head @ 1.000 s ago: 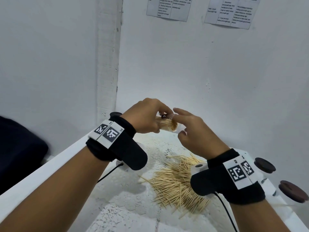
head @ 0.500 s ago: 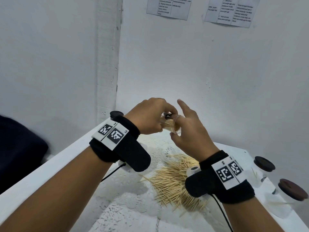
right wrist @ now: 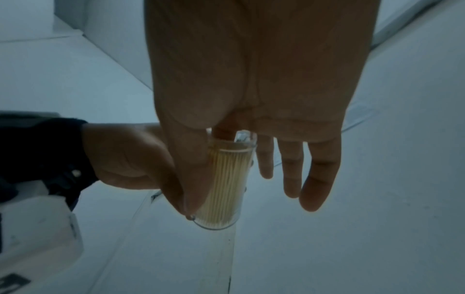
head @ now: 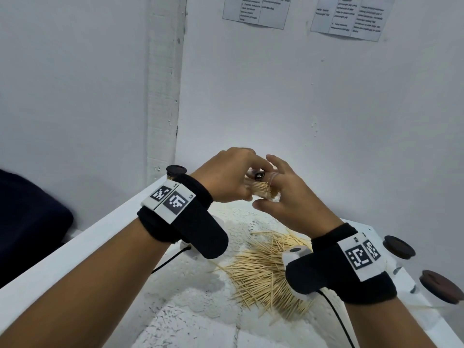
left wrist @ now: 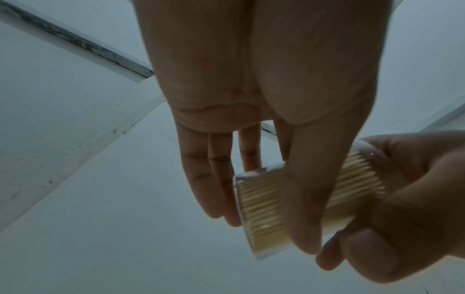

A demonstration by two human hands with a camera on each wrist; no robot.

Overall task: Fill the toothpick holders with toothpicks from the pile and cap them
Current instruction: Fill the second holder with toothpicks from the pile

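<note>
Both hands are raised above the table and hold one clear toothpick holder (head: 263,191) packed with toothpicks, lying almost level. My left hand (head: 236,179) curls over its left part, and the left thumb (left wrist: 304,199) lies across the holder (left wrist: 259,208). My right hand (head: 286,197) pinches the other end; the right thumb (right wrist: 191,179) presses on the holder (right wrist: 229,179) while the other fingers stay straight. A small dark object (head: 259,175) shows at the fingers. The toothpick pile (head: 263,275) lies on the table below.
Two holders with dark brown caps (head: 399,247) (head: 439,286) stand at the table's right edge, and another capped one (head: 176,170) stands behind my left wrist. A white lace cloth (head: 238,222) covers the table. A dark bulky object (head: 27,222) sits at the left.
My right hand has moved in from touching the bundle's end with its fingertips to pinching round the holder's right end. The left hand has barely moved.
</note>
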